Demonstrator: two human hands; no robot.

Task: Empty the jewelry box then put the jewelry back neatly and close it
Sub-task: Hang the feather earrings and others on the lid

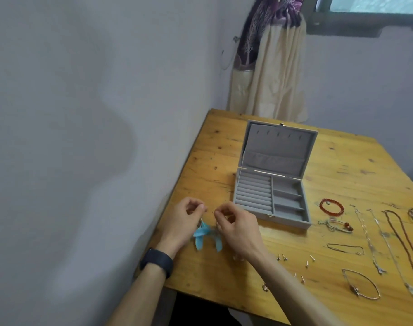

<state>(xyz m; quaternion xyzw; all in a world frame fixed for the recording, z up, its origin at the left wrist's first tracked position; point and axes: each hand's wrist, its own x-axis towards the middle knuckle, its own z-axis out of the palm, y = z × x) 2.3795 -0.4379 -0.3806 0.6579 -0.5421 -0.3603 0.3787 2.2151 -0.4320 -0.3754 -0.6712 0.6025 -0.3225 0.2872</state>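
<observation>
Wooden table [341, 161], knotted planks. Bears an open grey jewelry box [283, 220], lid tilted back. Right of box: red bead bracelet [321, 207], corded bracelet [334, 222] just below, thin dark chain [344, 244] nearer the front edge. Further right, laid lengthwise side by side: first silver necklace [367, 238], second silver necklace [388, 248], brown beaded necklace [397, 234]. Towards front edge: scattered stud earrings [284, 257], silver bangle [354, 289].

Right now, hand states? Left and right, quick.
Left hand: pinching a blue feather earring.
Right hand: pinching the second blue feather earring.
</observation>
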